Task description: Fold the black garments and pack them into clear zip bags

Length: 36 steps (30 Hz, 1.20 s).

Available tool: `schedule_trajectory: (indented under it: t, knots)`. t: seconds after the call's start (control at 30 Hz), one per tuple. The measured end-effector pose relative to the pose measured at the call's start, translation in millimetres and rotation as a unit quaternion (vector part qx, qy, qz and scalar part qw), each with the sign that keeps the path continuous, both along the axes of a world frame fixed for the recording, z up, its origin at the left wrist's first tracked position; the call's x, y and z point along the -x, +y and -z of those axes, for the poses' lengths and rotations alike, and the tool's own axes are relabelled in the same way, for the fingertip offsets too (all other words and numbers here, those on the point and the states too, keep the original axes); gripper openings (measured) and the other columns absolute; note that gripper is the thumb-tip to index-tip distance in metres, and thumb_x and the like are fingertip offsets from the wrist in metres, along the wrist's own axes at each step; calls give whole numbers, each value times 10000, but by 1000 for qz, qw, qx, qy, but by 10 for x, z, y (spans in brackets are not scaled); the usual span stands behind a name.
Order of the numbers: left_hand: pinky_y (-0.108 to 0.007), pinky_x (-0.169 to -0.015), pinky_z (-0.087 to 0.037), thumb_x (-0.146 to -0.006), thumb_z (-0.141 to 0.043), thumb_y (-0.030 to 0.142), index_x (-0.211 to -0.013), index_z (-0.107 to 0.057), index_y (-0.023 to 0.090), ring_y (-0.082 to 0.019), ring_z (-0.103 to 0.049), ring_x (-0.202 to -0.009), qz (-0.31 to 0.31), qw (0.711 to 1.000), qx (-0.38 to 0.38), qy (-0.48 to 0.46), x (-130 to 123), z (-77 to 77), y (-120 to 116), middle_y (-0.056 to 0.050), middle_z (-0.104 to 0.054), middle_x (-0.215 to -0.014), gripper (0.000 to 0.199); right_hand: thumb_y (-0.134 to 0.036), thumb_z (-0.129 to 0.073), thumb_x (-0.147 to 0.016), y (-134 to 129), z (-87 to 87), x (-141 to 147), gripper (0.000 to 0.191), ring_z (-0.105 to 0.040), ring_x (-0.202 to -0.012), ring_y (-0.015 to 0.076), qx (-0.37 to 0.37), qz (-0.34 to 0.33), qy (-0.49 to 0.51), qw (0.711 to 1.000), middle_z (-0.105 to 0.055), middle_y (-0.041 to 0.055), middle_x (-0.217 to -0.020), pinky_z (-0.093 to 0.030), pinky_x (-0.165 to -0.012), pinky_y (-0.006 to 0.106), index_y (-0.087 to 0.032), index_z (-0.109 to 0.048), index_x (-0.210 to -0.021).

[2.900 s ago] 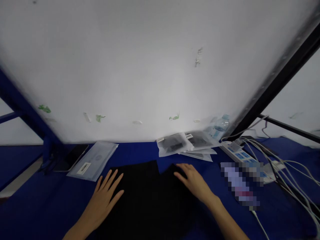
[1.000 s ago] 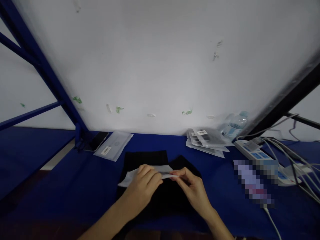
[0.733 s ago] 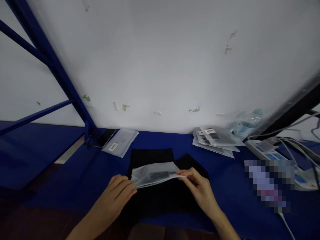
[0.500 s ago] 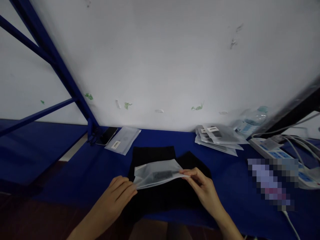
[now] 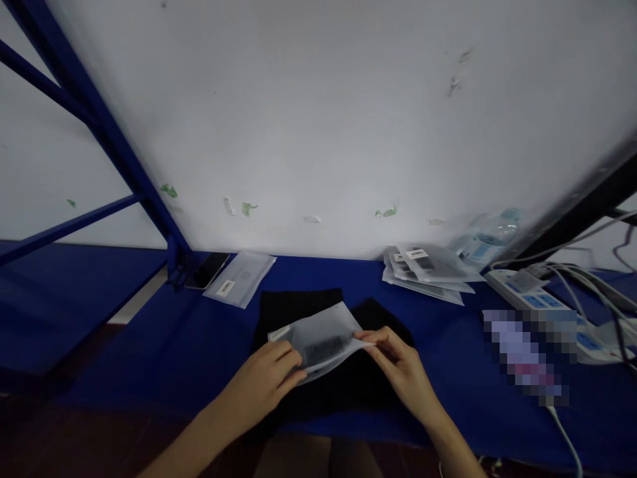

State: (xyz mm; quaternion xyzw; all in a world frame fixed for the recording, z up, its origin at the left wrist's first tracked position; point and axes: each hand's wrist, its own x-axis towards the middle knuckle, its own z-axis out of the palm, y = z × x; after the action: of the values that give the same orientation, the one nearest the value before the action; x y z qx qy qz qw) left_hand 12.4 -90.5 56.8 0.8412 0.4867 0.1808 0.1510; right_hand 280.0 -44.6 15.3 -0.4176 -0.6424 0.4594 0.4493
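Observation:
A frosted plastic zip bag [image 5: 323, 326] with a dark item inside is held up in front of me, tilted, over a piece of black fabric [image 5: 298, 302]. My left hand [image 5: 271, 375] is closed on the bag's near left side, close to a small label on its corner. With thumb and fingers, my right hand [image 5: 391, 352] pinches the right end of the bag. The dark item in the bag is blurred through the plastic, so its kind cannot be told. Parts of the black fabric are hidden under the bag and hands.
On the blue table [image 5: 199, 338], a phone [image 5: 208, 271] and a labelled zip bag [image 5: 241, 279] lie back left. A stack of filled zip bags [image 5: 428, 269], a clear bottle [image 5: 490, 242] and a power strip [image 5: 547, 305] with cables are at right, near a pixelated object [image 5: 522, 355].
My left hand has shifted right and inward along the bag, its fingers now over the near side. The bag has tilted, showing more of its face. The view has shifted slightly.

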Motion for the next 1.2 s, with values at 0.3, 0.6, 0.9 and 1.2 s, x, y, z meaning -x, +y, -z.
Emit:
schedule_trajectory:
  t: [0.3,0.6,0.9,1.2]
  knots:
    - [-205,-567,-432,-913,-438,141,-800,-501,212,-83,-524,-576,-50,993,-62,-93,-162,-11,97,35,-498,-771,147,-194,-554,-893,-303,-125,264,257,-679,-881,192,-284,124,-199,930,-701,65,-1037,-567,-794,322,-255,-632,-1130]
    - [-231,-613,-457,-932,-443,238,-831,-535,215,-111,-539,-629,-102,980,-65,-157,-211,15,-11,20,-529,-767,139,9,-465,-805,-299,6,724,494,-690,-724,209,-304,37,-494,814,-687,104,-1121,-555,-528,279,-202,-566,-1240]
    - [-318,-439,-548,-796,-479,730,-861,-563,132,-248,-708,-568,-249,760,460,-385,376,210,100,-132,-721,-742,608,-141,-523,-829,-254,-28,636,408,-678,-621,194,-249,-15,-461,852,-706,91,-938,-521,-532,274,-150,-529,-1236]
    - [-274,-436,-552,-816,-607,585,-907,-566,112,-200,-686,-543,-304,701,469,-442,161,283,206,-99,-707,-686,484,29,-485,-723,-167,222,713,511,-699,-922,301,-278,-13,-471,837,-711,162,-1078,-565,-800,396,-116,-629,-1191]
